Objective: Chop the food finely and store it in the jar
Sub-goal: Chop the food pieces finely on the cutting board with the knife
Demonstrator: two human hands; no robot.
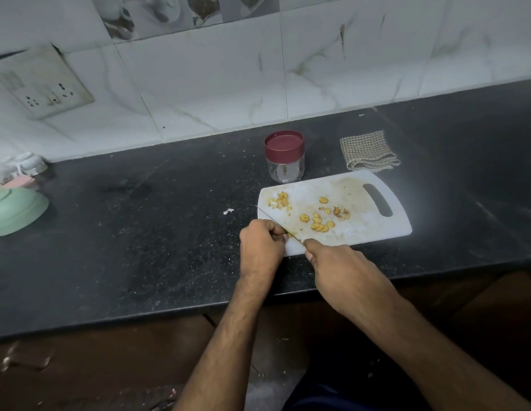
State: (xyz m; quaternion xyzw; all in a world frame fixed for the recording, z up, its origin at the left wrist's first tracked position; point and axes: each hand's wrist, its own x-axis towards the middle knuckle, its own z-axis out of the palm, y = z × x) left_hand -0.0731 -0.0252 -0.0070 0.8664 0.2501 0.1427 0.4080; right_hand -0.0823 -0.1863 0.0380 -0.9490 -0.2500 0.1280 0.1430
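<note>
1. Food: yellow slices point(317, 222) mid cutting board point(356, 232); finer chopped pile point(280, 200) at board's far-left corner.
2. Board: white, handle slot on right, sits near bench point(139, 232) front edge.
3. Left hand point(262, 246): fingers curled tight at board's near-left corner, pressed against the blade; the piece under them is hidden, can't tell what it holds.
4. Right hand point(341, 266): wrapped round knife point(277, 222) handle; thin blade runs diagonally to board's left edge.
5. Jar point(284, 157): clear, maroon lid on, upright just behind board's far edge.
6. Checked cloth point(368, 151), folded, right of jar, nearer bench's back edge.
7. Green bowl point(16, 210), upturned, bench's left edge.
</note>
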